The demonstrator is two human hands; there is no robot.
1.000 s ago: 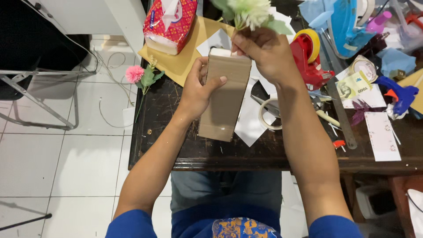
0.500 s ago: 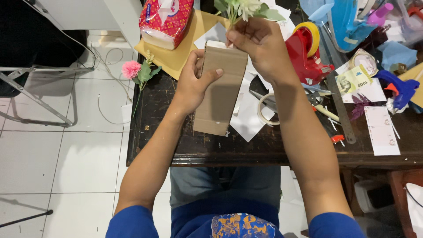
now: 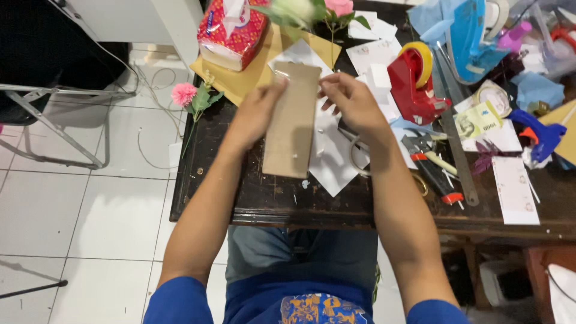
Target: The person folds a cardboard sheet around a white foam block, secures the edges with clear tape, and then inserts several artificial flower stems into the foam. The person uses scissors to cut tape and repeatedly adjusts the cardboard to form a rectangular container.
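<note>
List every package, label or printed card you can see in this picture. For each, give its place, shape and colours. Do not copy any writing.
Tissue pack: soft red patterned block, table's far left corner.
Brown paper bag: long flat rectangle, held between left hand and right hand.
Printed card: tall white rectangle, table's near right.
Small label: pale green slip, right of the red tape dispenser.

A dark, scuffed wooden worktop (image 3: 270,201) is carrying white paper sheets (image 3: 330,159) just under the grip, a red tape dispenser (image 3: 411,84) lying right of it, a red patterned tissue pack (image 3: 231,33) sitting beyond it to the left, and a pink artificial flower (image 3: 184,94) resting at the left edge.
</note>
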